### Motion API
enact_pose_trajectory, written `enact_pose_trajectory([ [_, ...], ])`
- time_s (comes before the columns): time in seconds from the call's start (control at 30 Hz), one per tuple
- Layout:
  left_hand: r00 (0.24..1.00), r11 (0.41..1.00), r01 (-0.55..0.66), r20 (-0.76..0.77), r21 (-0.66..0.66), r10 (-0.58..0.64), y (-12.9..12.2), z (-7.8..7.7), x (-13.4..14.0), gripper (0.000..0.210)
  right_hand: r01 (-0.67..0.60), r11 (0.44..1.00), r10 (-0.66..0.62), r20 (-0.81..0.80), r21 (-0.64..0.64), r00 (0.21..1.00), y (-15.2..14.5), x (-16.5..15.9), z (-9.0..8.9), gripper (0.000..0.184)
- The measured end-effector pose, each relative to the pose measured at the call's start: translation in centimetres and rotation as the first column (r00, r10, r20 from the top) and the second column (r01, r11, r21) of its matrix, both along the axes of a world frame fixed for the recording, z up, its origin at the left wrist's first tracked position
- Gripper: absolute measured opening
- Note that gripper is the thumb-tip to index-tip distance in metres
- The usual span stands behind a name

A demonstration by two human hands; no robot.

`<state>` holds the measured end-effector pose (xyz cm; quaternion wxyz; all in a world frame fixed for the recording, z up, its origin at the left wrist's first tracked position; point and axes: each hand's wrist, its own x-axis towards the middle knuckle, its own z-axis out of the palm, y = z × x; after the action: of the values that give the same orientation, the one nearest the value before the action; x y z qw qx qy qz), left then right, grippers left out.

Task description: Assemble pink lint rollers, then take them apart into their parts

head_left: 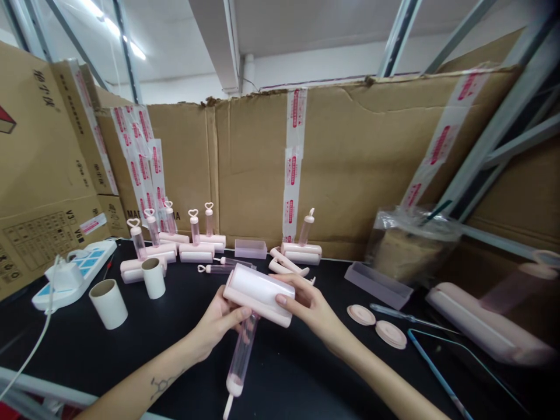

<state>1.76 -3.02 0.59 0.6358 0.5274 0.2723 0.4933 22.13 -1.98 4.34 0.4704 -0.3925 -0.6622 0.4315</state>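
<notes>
Roller (260, 287) gripped by left hand (220, 318) and right hand (308, 303) | handle (242, 357) toward 7 o'clock | cardboard wall (249, 163) bounds worktop (179, 309) at 12 | white tubes (109, 306) well apart, 9

"Down at seven o'clock, the left forearm (175, 359), bare to the edge of view!"

"And there's a tattoo (163, 385) on it! Fine dark lines, a six-sided ring with short branches, much like a molecule drawing."

"The smallest strokes blur, too tiny to read. Swing to five o'clock: the right forearm (371, 367), bare too, long and slim."

"Now the left hand (219, 318), seven o'clock, ungloved, slender fingers!"

"And the right hand (308, 303), five o'clock, ungloved as well, short rounded thumbnail (280, 299) on show!"
</notes>
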Motion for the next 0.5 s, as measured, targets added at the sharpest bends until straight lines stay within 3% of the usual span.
enact_pose_trajectory([
  [0.2, 0.997, 0.998, -0.050, 0.052, -0.026, 0.052, 0.1, -0.1, 0.1, 0.053, -0.022, 0.999, 0.021, 0.019, 0.043, 1.000, 0.1, -0.1, -0.6, 0.041],
  [0.33, 0.999, 0.999, 0.016, 0.047, -0.048, -0.014, -0.1, 0.3, 0.0, 0.073, -0.036, 0.994, 0.022, 0.136, 0.107, 0.990, 0.1, -0.1, -0.6, 0.036],
  [0.43, 0.999, 0.996, 0.036, 0.044, -0.085, -0.032, -0.1, 0.5, -0.1, 0.057, -0.016, 0.949, -0.096, 0.337, 0.314, 0.937, -0.3, 0.5, 0.0, 0.044],
  [0.5, 0.998, 0.989, 0.002, 0.056, -0.150, 0.006, 0.2, 0.5, -0.2, 0.045, -0.071, 0.832, -0.217, 0.440, 0.550, 0.871, -0.4, 1.0, 0.3, 0.063],
])
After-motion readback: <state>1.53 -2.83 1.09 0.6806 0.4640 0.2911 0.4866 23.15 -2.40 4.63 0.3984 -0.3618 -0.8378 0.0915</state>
